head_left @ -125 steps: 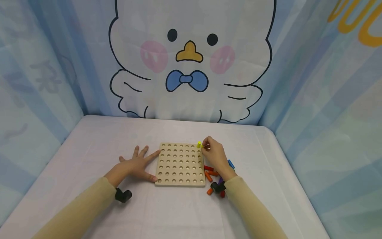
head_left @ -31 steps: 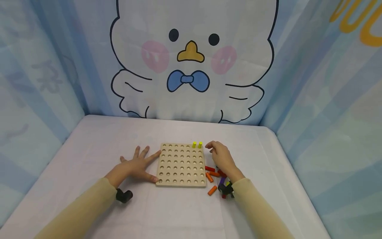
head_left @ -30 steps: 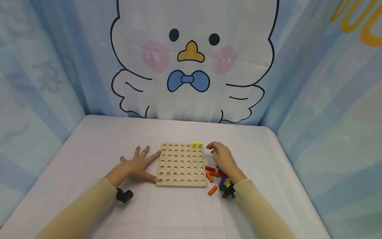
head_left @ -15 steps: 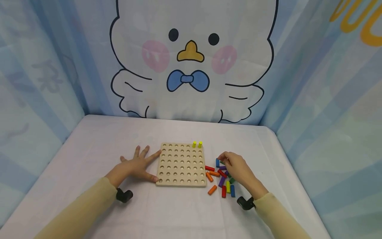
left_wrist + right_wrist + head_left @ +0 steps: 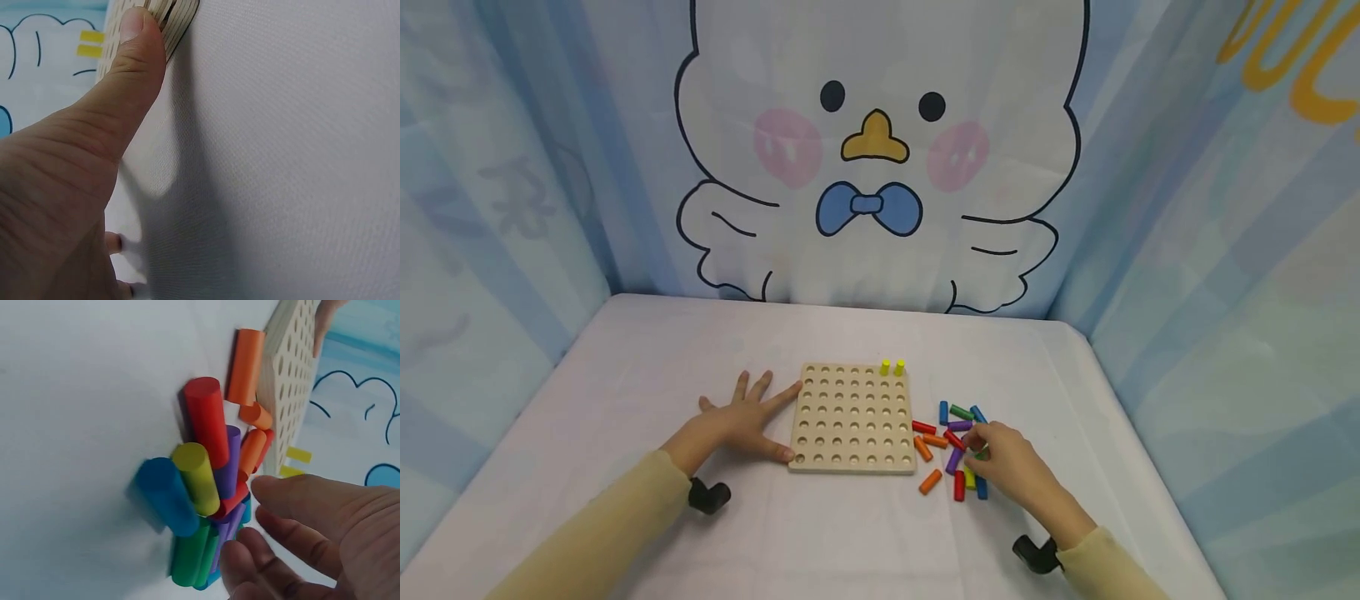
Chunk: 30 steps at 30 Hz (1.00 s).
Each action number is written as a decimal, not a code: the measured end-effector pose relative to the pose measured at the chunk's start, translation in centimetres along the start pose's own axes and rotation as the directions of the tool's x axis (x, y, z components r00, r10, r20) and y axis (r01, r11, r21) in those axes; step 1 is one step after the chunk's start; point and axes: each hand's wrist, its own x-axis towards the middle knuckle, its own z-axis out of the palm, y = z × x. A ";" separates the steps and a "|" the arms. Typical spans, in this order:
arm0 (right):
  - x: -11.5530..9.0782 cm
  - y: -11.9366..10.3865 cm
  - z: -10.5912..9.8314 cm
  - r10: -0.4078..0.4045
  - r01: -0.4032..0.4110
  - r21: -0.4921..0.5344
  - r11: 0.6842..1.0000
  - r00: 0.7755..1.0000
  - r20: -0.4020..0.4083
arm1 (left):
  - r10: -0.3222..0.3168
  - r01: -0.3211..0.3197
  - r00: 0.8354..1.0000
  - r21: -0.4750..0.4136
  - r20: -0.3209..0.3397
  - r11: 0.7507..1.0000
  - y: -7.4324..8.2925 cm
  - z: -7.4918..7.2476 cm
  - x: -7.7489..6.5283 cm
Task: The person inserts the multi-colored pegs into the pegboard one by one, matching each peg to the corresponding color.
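Observation:
A square wooden pegboard [image 5: 854, 421] with rows of round holes lies mid-table. Two yellow pegs [image 5: 892, 368] stand upright at its far right corner. My left hand [image 5: 741, 421] is spread on the table, its thumb and index finger touching the board's left edge; the left wrist view shows the thumb [image 5: 140, 50] against the board's corner. Over the loose pegs to the right of the board hovers my right hand [image 5: 1011, 462], fingers loosely bent with nothing between them. Near those fingertips are a yellow peg [image 5: 197, 478], a blue peg [image 5: 167, 497] and green pegs [image 5: 190, 556].
Several loose pegs lie close together: red [image 5: 959, 486], orange [image 5: 930, 482], purple [image 5: 954, 461], green [image 5: 962, 412] and blue [image 5: 943, 412]. White cloth [image 5: 850, 542] covers the table. Printed curtains [image 5: 872, 258] hang behind and at both sides.
A second yellow peg, pinched by my right hand at first, now stands beside the other one. That hand has left the board's far corner and come nearer, over the loose pegs. Left hand unmoved.

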 end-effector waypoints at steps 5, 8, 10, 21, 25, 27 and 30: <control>-0.4 0.4 0.7 0.002 -0.001 -0.040 0.999 0.999 0.039 | -0.014 0.014 1.000 0.018 -0.004 1.000 -0.3 0.2 0.0; -0.5 0.4 0.7 0.005 -0.002 -0.065 0.998 0.999 0.044 | -0.018 0.018 1.000 0.028 -0.005 0.999 -0.4 0.3 0.0; -0.6 0.4 0.7 0.015 -0.011 -0.088 0.996 0.999 0.050 | -0.014 0.014 1.000 0.023 -0.002 1.000 -0.4 0.3 0.1; -0.7 0.3 0.8 0.040 -0.031 -0.094 0.995 0.995 0.094 | -0.008 0.008 1.000 0.006 0.006 1.000 0.2 0.1 -0.2; -0.7 0.1 1.1 0.027 -0.017 -0.091 0.996 0.994 0.105 | -0.008 0.008 1.000 0.005 0.000 1.000 0.4 0.0 -0.3; -0.7 0.0 1.1 0.025 -0.015 -0.089 0.996 0.994 0.104 | -0.010 0.010 1.000 0.008 -0.001 1.000 0.4 0.0 -0.3; -0.7 -0.2 1.2 0.026 -0.017 -0.094 0.995 0.995 0.099 | -0.008 0.008 1.000 0.008 -0.005 1.000 0.3 0.0 -0.3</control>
